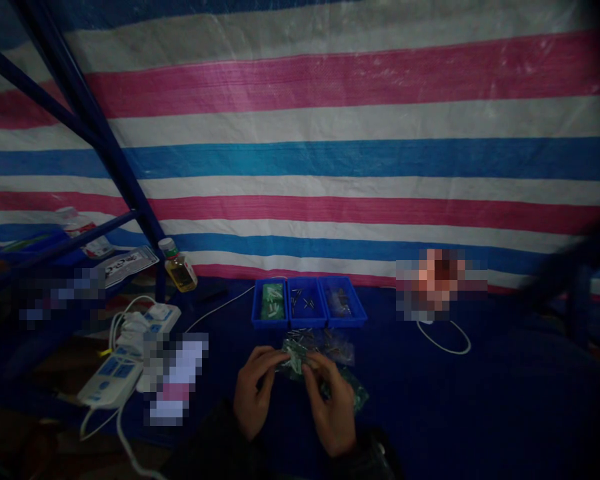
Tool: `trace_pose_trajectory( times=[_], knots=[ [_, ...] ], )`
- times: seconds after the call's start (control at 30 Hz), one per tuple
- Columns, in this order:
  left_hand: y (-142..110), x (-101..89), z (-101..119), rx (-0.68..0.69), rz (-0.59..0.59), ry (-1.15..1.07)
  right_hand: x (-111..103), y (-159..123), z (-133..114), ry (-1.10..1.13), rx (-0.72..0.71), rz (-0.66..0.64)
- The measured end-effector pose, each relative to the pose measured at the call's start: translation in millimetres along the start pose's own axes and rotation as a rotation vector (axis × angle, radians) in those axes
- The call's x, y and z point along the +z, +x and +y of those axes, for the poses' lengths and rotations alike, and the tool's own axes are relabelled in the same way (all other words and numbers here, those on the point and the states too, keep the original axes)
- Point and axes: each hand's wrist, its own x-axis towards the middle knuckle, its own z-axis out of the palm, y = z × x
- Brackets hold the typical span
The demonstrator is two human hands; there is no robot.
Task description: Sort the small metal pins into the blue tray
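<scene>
My left hand and my right hand meet low in the middle of the view, their fingertips pinching a small green circuit board. Just under my right hand lies a clear bag of green boards. Loose metal pins and another clear bag sit just beyond my fingers. Farther back stand several blue plastic bins: one with green parts, one with metal pins, and one with a bagged item. The dim light hides fine detail on the board.
A blue cloth covers the work surface, backed by a striped tarpaulin. At left are white power strips, white cables, an oil-coloured bottle and a blue metal frame. Pixelated patches hide several spots.
</scene>
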Motion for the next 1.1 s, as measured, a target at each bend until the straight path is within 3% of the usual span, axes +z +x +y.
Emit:
trace_pose_trajectory(
  times=[0.3,0.5,0.67,0.83,1.1],
  knots=[
    [2.8,-3.5,-1.3,0.032,0.091,0.071,-4.0,0.8,-3.7,0.019,-0.097,-0.118],
    [0.8,0.1,0.3,0.006,0.088,0.035,-4.1,5.9,-9.4,-0.028,-0.106,-0.082],
    [-6.3,5.5,-4.6,-0.089,0.168,-0.026,-2.1,3.8,-3.9,-0.042,-0.072,-0.056],
    [-7.8,7.1,-4.8,-0.056,0.161,-0.016,3.1,-1.0,1.5,-0.013,0.059,-0.01],
    [-3.0,-0.4,0.8,-0.061,-0.01,-0.035,-5.4,1.4,-4.4,0.006,0.019,-0.065]
  ],
)
